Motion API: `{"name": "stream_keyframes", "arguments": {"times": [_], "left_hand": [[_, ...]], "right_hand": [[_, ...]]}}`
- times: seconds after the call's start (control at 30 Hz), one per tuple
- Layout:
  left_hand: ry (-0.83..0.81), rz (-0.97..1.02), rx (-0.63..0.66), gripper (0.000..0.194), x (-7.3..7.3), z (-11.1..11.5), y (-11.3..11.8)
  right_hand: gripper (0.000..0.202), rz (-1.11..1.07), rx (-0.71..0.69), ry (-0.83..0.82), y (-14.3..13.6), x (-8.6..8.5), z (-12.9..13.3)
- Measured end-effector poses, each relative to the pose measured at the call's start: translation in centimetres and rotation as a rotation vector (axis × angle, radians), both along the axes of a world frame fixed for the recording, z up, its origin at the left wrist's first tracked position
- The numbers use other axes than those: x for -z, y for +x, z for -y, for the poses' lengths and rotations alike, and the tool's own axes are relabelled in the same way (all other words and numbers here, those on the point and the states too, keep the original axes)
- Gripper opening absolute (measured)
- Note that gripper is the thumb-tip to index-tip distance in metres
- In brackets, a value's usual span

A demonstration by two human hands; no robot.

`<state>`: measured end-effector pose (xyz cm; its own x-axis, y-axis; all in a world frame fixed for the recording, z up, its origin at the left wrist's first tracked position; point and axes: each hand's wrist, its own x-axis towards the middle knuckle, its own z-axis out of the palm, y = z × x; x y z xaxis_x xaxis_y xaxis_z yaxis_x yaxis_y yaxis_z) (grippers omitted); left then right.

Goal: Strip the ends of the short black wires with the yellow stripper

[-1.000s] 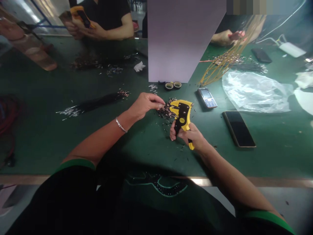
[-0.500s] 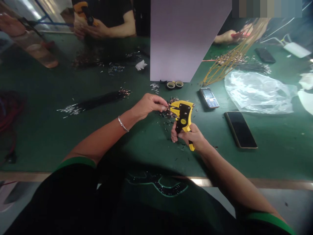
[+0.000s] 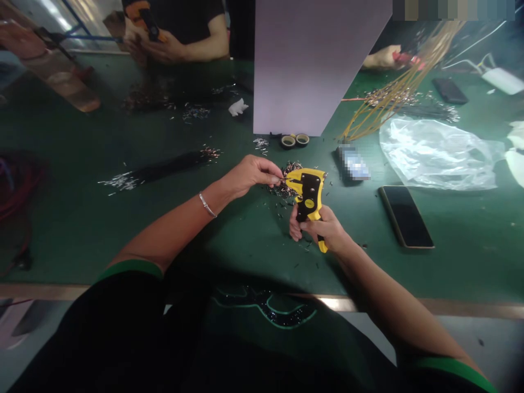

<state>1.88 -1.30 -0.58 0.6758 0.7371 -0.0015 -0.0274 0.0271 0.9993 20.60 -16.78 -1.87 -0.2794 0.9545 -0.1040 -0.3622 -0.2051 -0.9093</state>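
Observation:
My right hand [image 3: 317, 224] is wrapped round the handles of a yellow and black wire stripper [image 3: 310, 191], held upright with its jaws facing left. My left hand [image 3: 262, 173] pinches a thin dark wire [image 3: 283, 178] between thumb and fingertips, its end at the stripper's jaws. Whether the jaws bite on the wire is too small to tell. Below and behind the jaws lies a heap of short wires with coppery ends [image 3: 282, 191]. To the left, a bundle of black wires [image 3: 164, 166] lies on the green table [image 3: 245, 256], with silvery tips at one end and coppery tips at the other.
A smartphone [image 3: 405, 216], a blurred keypad phone [image 3: 352, 162] and a clear plastic bag [image 3: 438, 155] lie to the right. A pale upright panel [image 3: 303, 71] stands ahead, with tape rolls [image 3: 287, 142] at its foot. Across the table, a co-worker's hands [image 3: 164, 49] hold an orange and black tool.
The view has shifted slightly. My hands keep nearly the same pose, with the wire at the stripper's jaws. At the far right, a co-worker's hand with a red tool has moved a little.

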Motion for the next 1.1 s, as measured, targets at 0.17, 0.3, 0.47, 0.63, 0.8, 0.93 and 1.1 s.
{"name": "stream_keyframes", "arguments": {"times": [0.17, 0.3, 0.47, 0.63, 0.8, 0.93, 1.1], "left_hand": [[0.011, 0.009, 0.024, 0.013, 0.0, -0.2, -0.1], [0.011, -0.005, 0.031, 0.013, -0.1, -0.3, -0.1], [0.033, -0.027, 0.015, 0.012, 0.0, -0.4, 0.0], [0.075, -0.066, -0.031, 0.012, -0.3, -0.2, 0.2], [0.127, -0.067, -0.052, 0.013, -0.6, -0.2, 0.2], [0.156, -0.08, -0.067, 0.014, -0.6, -0.4, 0.2], [0.165, -0.093, -0.077, 0.014, -0.4, -0.5, 0.4]], "right_hand": [[0.018, -0.011, 0.019, -0.003, -0.1, 0.2, 0.1], [0.019, -0.011, 0.028, 0.008, -0.2, 1.2, 0.2], [0.019, 0.027, 0.092, 0.036, -0.5, 2.0, 0.2], [0.017, 0.06, 0.119, 0.023, -0.8, 1.6, 0.2], [0.016, 0.083, 0.164, 0.013, -1.2, 1.3, 0.3], [0.017, 0.095, 0.164, -0.005, -1.3, 1.3, 0.2], [0.018, 0.093, 0.19, -0.02, -1.5, 1.4, 0.1]]}}
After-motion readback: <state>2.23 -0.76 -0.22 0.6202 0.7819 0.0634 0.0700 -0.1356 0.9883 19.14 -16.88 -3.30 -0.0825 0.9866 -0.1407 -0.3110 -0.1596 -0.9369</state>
